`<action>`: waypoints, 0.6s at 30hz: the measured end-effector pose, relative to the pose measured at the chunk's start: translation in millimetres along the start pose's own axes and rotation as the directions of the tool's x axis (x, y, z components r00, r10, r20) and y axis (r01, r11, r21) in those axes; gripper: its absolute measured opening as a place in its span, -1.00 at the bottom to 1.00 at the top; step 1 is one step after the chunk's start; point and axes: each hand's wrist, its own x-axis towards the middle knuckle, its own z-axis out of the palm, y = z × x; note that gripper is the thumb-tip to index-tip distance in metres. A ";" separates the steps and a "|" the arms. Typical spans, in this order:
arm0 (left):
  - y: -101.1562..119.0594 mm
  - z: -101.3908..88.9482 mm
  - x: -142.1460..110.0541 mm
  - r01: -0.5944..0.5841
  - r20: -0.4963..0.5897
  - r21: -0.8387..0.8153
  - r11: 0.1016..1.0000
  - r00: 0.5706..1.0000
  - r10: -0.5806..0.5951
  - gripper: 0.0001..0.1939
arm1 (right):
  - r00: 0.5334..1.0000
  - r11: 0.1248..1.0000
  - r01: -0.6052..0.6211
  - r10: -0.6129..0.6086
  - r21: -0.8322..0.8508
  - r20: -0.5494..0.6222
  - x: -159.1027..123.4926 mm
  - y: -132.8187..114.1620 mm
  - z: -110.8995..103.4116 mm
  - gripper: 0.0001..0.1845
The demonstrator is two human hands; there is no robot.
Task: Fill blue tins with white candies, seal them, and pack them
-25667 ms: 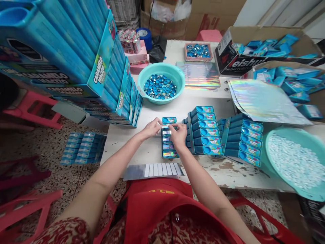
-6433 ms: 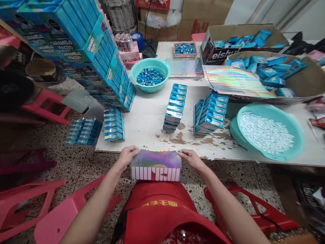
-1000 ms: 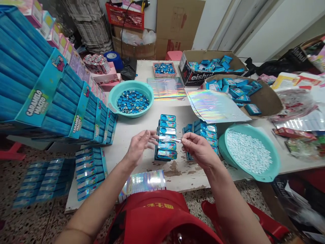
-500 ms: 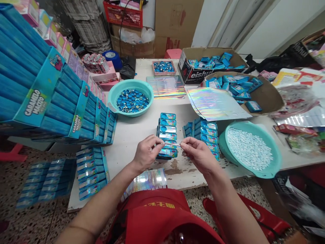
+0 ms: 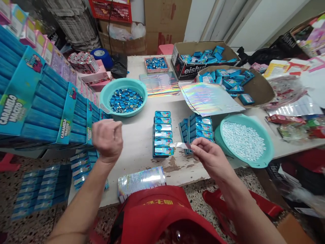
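Note:
My right hand pinches one end of a thin, shiny clear strip between thumb and fingers. The strip's free end points left, over the front of a column of blue candy tins standing on the table. My left hand is raised on the left in a slightly blurred fist; its fingertips are hidden, so what it may hold does not show. It is nearest to the stacked blue display boxes. A second group of blue tins stands just beyond my right hand. Near my apron lies a shiny holographic sheet.
A turquoise basin of small blue metal pieces stands at the left. Another basin holds pale candies at the right. Holographic sheets lean by cardboard boxes of blue packs. Display boxes wall the left side.
My hands have drawn apart. The left has let go of the strip, moved far left and closed into a fist. My right hand keeps the strip and has shifted slightly right.

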 end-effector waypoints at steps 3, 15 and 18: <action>12.0 1.9 -5.5 0.084 -0.065 -0.021 0.996 0.994 -0.086 -0.86 | 0.997 0.993 0.071 -0.070 -0.097 0.009 -7.5 6.2 -5.6 -0.75; 72.0 37.8 -46.5 0.843 0.761 -0.375 0.385 0.517 -0.392 -0.40 | 0.992 0.985 -0.085 0.069 0.148 0.108 -21.3 21.3 -4.9 -0.68; 74.8 44.6 -40.5 0.918 0.854 -0.253 0.306 0.361 -0.375 -0.45 | 0.988 0.982 -0.103 0.083 0.159 0.129 -19.4 25.2 -3.1 -0.67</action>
